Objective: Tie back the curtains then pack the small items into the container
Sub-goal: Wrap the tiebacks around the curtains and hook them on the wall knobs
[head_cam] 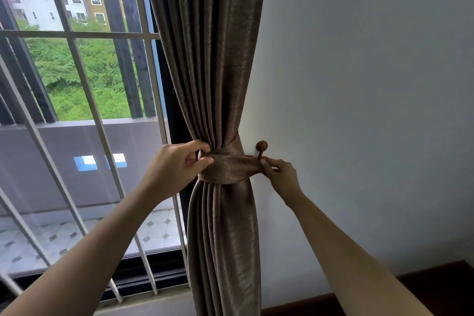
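A brown curtain (210, 59) hangs gathered beside the window, cinched at its waist by a matching fabric tieback (230, 165). My left hand (177, 165) pinches the tieback's left side against the curtain folds. At the tieback's right end my right hand (278, 174) pinches the loop, just below a round wooden wall hook (261, 147). Whether the loop sits on the hook is hidden by my fingers.
A window with white bars (84, 90) fills the left side, with a tiled balcony (64, 236) outside. A white wall (372, 84) is on the right. A dark wooden surface (436, 287) shows at the bottom right corner.
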The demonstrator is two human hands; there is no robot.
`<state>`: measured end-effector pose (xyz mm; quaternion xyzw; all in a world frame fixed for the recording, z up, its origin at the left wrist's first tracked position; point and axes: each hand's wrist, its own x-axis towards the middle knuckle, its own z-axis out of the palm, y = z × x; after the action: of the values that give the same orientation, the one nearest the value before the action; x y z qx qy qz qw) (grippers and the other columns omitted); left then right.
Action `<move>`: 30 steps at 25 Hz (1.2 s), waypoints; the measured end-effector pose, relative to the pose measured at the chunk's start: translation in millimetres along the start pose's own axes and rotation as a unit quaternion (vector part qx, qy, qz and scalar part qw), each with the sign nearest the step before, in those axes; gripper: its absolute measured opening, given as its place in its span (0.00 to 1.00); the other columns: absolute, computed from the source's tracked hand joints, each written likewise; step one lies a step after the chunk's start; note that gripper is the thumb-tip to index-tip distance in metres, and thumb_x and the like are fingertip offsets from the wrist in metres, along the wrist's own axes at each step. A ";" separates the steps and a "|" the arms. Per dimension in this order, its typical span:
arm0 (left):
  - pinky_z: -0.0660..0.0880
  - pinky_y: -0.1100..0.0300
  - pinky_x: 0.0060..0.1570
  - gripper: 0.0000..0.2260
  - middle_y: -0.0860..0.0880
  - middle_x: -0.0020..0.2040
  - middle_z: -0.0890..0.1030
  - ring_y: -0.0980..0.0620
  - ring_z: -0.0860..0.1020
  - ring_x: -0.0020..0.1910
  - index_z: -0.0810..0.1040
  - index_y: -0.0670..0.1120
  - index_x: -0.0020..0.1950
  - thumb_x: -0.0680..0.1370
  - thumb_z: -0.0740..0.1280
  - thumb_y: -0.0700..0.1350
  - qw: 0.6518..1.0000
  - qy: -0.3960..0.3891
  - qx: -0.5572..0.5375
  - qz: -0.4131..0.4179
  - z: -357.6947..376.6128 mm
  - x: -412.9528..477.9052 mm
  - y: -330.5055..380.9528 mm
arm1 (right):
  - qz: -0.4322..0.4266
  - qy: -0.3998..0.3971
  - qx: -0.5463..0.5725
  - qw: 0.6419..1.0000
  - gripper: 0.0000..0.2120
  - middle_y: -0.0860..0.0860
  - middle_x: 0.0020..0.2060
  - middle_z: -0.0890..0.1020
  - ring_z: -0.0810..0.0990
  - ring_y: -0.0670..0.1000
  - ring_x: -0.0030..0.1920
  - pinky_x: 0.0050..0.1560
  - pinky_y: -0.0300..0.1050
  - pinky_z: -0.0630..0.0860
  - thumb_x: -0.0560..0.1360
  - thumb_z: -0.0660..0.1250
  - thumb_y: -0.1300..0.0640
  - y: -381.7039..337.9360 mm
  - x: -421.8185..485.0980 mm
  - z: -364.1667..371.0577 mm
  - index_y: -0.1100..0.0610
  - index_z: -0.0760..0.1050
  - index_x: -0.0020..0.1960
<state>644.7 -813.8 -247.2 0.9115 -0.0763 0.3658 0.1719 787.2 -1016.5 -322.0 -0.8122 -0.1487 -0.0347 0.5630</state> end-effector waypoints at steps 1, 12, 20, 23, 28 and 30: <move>0.68 0.60 0.28 0.10 0.53 0.24 0.69 0.56 0.68 0.23 0.81 0.46 0.47 0.71 0.69 0.51 1.000 0.003 -0.001 -0.001 2.2 -0.2 1.2 | -0.010 -0.008 0.001 1.000 0.13 0.56 0.54 0.82 0.79 0.54 0.52 0.58 0.46 0.73 0.78 0.63 0.55 3.7 -0.8 -0.4 0.59 0.78 0.59; 0.64 0.68 0.29 0.09 0.63 0.26 0.65 0.61 0.68 0.25 0.81 0.46 0.48 0.72 0.70 0.50 1.000 0.029 0.000 0.010 13.0 -0.3 3.4 | -0.002 0.031 0.155 0.987 0.09 0.46 0.46 0.82 0.81 0.42 0.48 0.54 0.38 0.76 0.74 0.69 0.62 35.7 4.2 23.8 0.58 0.79 0.53; 0.61 0.73 0.31 0.09 0.65 0.27 0.63 0.69 0.66 0.26 0.81 0.46 0.49 0.72 0.70 0.48 1.000 0.019 -0.005 0.018 16.9 -0.2 9.2 | -0.071 0.124 0.049 0.988 0.04 0.46 0.41 0.81 0.79 0.39 0.41 0.48 0.35 0.77 0.70 0.72 0.63 33.1 22.6 19.3 0.57 0.79 0.45; 0.62 0.74 0.32 0.08 0.61 0.30 0.67 0.68 0.67 0.27 0.80 0.45 0.50 0.73 0.70 0.47 0.999 0.034 -0.009 0.020 21.0 -1.6 7.7 | -0.103 0.151 -0.071 0.980 0.04 0.48 0.45 0.79 0.78 0.44 0.39 0.41 0.33 0.74 0.70 0.74 0.56 28.8 21.0 7.5 0.56 0.81 0.43; 0.72 0.74 0.31 0.14 0.54 0.34 0.76 0.64 0.75 0.29 0.67 0.44 0.57 0.76 0.68 0.43 0.992 0.085 -0.090 -0.010 36.7 -26.2 5.3 | -0.037 0.157 0.000 0.987 0.11 0.48 0.40 0.80 0.78 0.48 0.35 0.37 0.38 0.72 0.77 0.63 0.49 -7.7 -19.8 -2.8 0.55 0.76 0.43; 0.77 0.64 0.32 0.11 0.47 0.34 0.79 0.54 0.79 0.28 0.65 0.44 0.54 0.78 0.66 0.43 0.941 0.101 -0.267 -0.184 43.3 -40.2 8.9 | 0.044 -0.012 0.036 0.998 0.11 0.50 0.38 0.81 0.80 0.50 0.37 0.39 0.42 0.77 0.78 0.60 0.50 -13.9 -45.8 -1.7 0.55 0.76 0.43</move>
<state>641.2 -837.6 -302.0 0.7884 0.0155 0.3842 0.4801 739.8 -1022.9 -319.1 -0.7977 -0.1205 0.0054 0.5908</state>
